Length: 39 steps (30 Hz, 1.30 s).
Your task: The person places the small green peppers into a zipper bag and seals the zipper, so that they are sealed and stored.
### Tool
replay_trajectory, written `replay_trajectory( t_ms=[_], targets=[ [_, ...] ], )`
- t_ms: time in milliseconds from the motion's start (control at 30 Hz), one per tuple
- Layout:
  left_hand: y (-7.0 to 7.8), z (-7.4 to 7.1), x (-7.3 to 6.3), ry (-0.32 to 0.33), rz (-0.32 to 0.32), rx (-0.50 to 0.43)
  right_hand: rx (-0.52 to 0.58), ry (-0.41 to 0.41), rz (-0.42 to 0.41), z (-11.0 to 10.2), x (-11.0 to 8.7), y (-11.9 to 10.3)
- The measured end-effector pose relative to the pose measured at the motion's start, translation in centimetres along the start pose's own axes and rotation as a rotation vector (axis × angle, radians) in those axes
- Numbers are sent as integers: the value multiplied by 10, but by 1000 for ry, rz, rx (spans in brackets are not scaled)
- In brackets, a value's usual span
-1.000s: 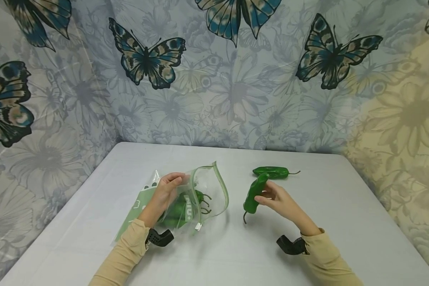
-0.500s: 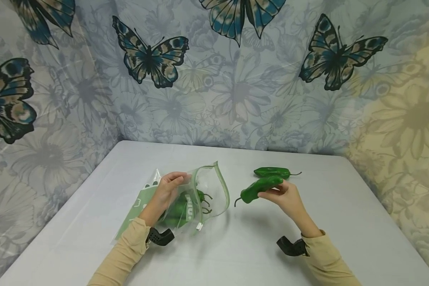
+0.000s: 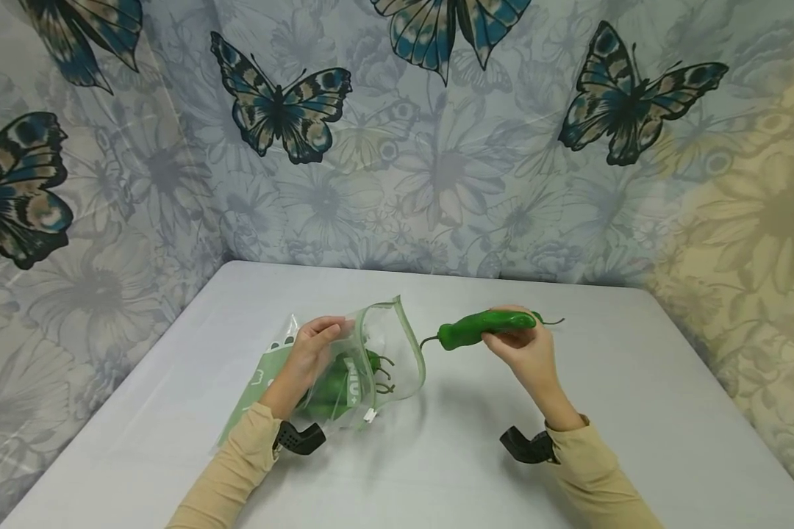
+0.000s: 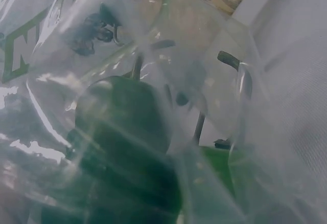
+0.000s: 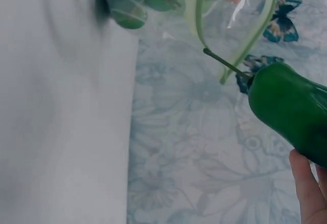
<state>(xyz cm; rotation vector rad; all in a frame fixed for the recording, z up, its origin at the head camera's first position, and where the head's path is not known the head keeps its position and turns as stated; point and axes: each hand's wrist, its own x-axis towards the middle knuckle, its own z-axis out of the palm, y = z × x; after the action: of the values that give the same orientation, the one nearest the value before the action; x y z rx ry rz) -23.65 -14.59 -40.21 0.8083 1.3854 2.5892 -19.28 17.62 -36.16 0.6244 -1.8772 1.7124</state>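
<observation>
My left hand [image 3: 307,356] pinches the upper side of a clear zip bag [image 3: 258,386] with green print. Its mouth gapes toward the right, and several green peppers [image 3: 331,393] lie inside, stems toward the opening. Through the plastic, the left wrist view shows these peppers [image 4: 122,116] close up. In my right hand [image 3: 526,356] is a long green pepper [image 3: 479,328], held by its blunt end above the table. Its stem points left, close to the bag's rim [image 5: 196,9] in the right wrist view. Behind that hand, another pepper is mostly hidden; its stem [image 3: 553,322] shows.
A white table [image 3: 410,477] carries everything. Patterned fabric with butterflies [image 3: 281,110] hangs behind and at the left of it. A white slider [image 3: 370,416] sits at the lower end of the bag's zip.
My right hand has raised the pepper and turned it from steep to nearly level, stem swinging left toward the bag. It now covers most of the pepper behind. The left hand stays on the bag.
</observation>
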Motion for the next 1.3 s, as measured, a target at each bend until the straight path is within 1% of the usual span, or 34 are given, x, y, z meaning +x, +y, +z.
replay_trajectory(
  t_ms=[67,133,200,300,400,500,633,767,933,1033,1167,1300],
  targets=[
    [0,0,0,-3,0,-3,9,31,-29,0,2,-2],
    [0,1,1,-4,0,-5,28,45,-42,2,3,-4],
    [1,1,1,-4,4,-4,48,39,-45,5,4,-5],
    [1,2,1,4,8,6,51,2,-33,13,4,-3],
    [1,2,0,22,6,16,46,-39,-6,24,3,1],
    [0,2,-1,36,-8,16,43,-77,36,35,1,4],
    [-1,2,-2,38,-14,10,2,-124,85,50,-1,-3],
    [-2,4,-2,44,-9,9,-27,-155,119,61,-3,-9],
    [-2,5,-3,58,-30,-13,-14,-164,158,68,-4,-6],
    [-3,6,-4,64,-40,-27,-26,-164,184,71,-4,-6],
    [-4,7,-2,48,-17,-35,-46,-164,198,73,-3,-8],
    [-5,9,1,40,6,-43,-50,-184,214,72,-2,-9]
  ],
)
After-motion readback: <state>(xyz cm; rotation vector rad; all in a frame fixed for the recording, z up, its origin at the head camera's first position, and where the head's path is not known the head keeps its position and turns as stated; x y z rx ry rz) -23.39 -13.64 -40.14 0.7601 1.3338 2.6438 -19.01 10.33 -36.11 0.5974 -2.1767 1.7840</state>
